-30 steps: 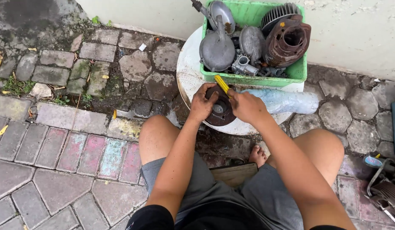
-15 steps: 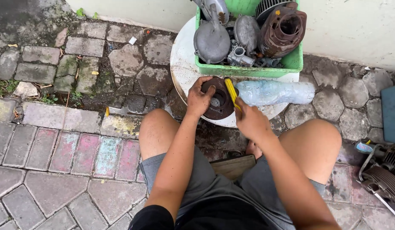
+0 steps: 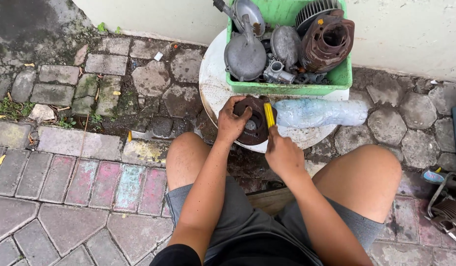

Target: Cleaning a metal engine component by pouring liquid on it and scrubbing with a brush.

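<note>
Rusty round engine part (image 3: 252,125), dark brown with a central hole, lying flat at the near edge of the round white surface (image 3: 213,83).

Head view, centre: left hand (image 3: 233,120) on the part's left rim, fingers (image 3: 245,106) curled over its top and clamped on it, pinning it to the surface. Right hand (image 3: 283,155) just below and right of the part, fingers closed round the lower end of a yellow-handled tool (image 3: 269,115); tool's upper end laid against the part's right side, working tip not clear enough to make out. Part heavily rusted over all that shows, no bright metal visible; judged to be early or midway in the work, with most of the surface of the part yet to be treated.

Head view, behind the part: clear plastic bottle (image 3: 321,112) lying on its side, just right of the tool. Green plastic crate (image 3: 287,88) at the far side of the surface, filled with grey metal covers (image 3: 245,54), a finned rusty cylinder (image 3: 329,42) and smaller castings.

Head view, surroundings: mossy paving stones (image 3: 90,162) on the ground, pale wall (image 3: 410,34) behind, bare knees to either side, further metal parts (image 3: 447,212) at the right edge.
</note>
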